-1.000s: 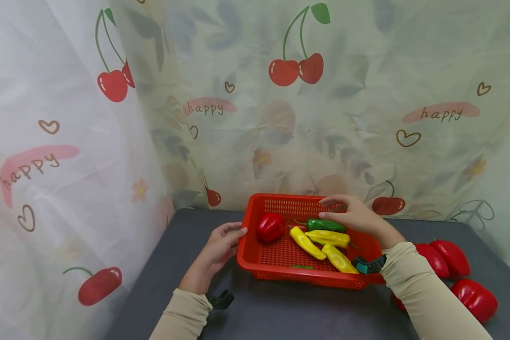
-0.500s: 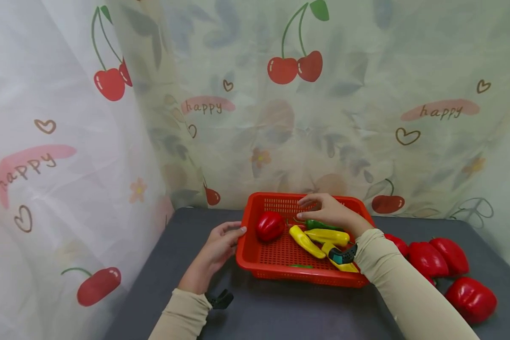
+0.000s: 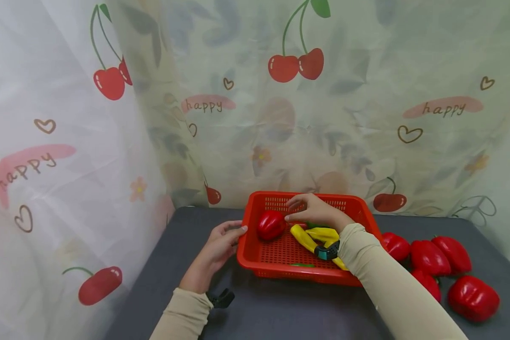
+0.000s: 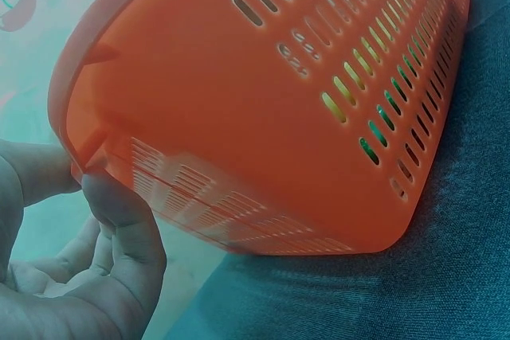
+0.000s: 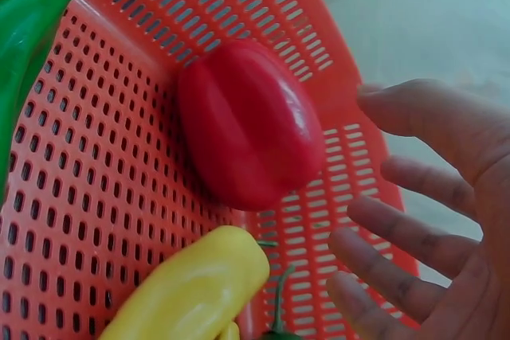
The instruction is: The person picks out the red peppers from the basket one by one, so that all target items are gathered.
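A red plastic basket with slotted walls stands on the dark table. My left hand pinches its left rim between thumb and fingers; the left wrist view has the thumb at the rim's edge. Inside, toward the left, lies a red bell pepper. My right hand hovers over the basket just right of that pepper, fingers spread and holding nothing. In the right wrist view its fingers are beside the red bell pepper. Yellow peppers lie below the right wrist, and the hand mostly hides a green pepper.
Several red bell peppers lie on the table right of the basket, near the right sleeve. A patterned curtain hangs behind the table and on the left. A green pepper shows near the basket's front wall.
My right hand has moved left across the basket, from above the green pepper to beside the red bell pepper. The left hand has stayed at the rim.
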Motion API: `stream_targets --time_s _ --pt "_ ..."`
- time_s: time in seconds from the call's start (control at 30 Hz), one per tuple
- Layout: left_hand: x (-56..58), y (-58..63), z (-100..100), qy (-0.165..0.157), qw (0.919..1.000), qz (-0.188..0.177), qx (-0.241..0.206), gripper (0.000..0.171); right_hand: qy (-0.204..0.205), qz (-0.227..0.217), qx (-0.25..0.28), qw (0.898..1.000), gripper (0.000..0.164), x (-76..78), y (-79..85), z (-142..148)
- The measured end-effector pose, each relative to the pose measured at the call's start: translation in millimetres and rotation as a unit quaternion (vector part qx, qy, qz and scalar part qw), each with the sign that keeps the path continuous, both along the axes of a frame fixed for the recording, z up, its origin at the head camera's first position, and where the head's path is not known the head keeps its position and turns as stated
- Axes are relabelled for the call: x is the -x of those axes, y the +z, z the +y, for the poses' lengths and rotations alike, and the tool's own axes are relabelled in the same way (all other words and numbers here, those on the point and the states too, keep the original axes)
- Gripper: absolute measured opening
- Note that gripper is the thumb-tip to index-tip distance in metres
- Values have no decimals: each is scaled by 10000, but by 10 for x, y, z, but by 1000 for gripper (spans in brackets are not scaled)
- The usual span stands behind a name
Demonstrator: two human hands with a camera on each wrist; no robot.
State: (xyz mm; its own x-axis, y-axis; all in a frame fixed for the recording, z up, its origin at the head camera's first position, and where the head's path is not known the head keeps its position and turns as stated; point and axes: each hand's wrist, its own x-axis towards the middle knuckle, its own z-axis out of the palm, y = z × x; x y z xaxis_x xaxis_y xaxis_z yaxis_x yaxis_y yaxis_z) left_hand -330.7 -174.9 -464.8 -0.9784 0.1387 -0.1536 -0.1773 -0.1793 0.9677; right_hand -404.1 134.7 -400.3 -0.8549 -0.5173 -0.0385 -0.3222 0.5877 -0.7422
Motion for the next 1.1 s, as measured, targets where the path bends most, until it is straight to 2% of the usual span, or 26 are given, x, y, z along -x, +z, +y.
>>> stream_targets --time_s 0.23,0.33,0.63,0.87,1.1 --pt "35 10 71 -187 9998 48 74 50 -56 -242 -29 9997 61 7 -19 -51" --pt "39 13 74 -138 9999 2 66 48 -66 -384 -17 9992 63 16 -45 -101" --pt "16 5 7 -99 9999 -7 103 48 101 -107 -237 9996 65 106 -120 -272" --pt "2 13 -10 -92 9999 -23 73 47 -51 -360 -141 9992 63 118 -170 -359" --pt "-14 11 -30 -68 10000 -15 71 47 -64 -348 -212 9991 66 138 -218 -409"
